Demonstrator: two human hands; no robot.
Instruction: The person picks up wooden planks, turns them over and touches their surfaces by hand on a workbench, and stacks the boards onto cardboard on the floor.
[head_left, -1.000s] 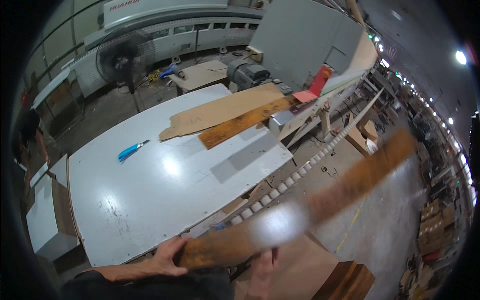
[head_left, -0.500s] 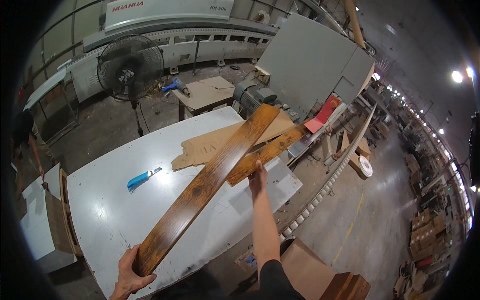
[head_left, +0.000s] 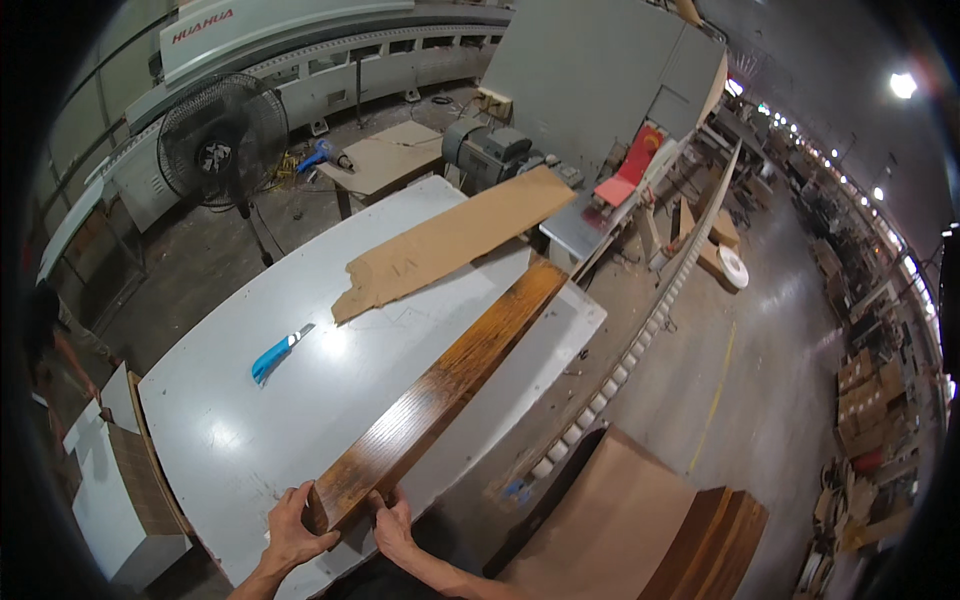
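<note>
A long stained wooden board point(head_left: 440, 395) lies slantwise over the white tabletop point(head_left: 250, 440), its near end toward me. My left hand point(head_left: 297, 528) grips the left side of that near end, thumb beneath it. Against the right edge by the same end, my right hand point(head_left: 392, 522) is closed, its fingertips partly hidden by the wood. The side of the board looks thick; whether a second board lies under it I cannot tell. Beyond it rests a torn strip of brown cardboard point(head_left: 450, 240). A blue-handled utility knife point(head_left: 277, 357) lies left of the board.
More stained boards point(head_left: 708, 545) lie on brown cardboard point(head_left: 610, 520) at lower right. A standing fan point(head_left: 222, 140), a small table point(head_left: 385, 160) with a blue heat gun point(head_left: 322, 155) and a grey machine point(head_left: 600, 80) stand beyond. Another person's arm point(head_left: 75, 365) shows at far left.
The board in my left hand has come down and right over the table. My right hand has drawn back to its near end; the second board no longer shows separately.
</note>
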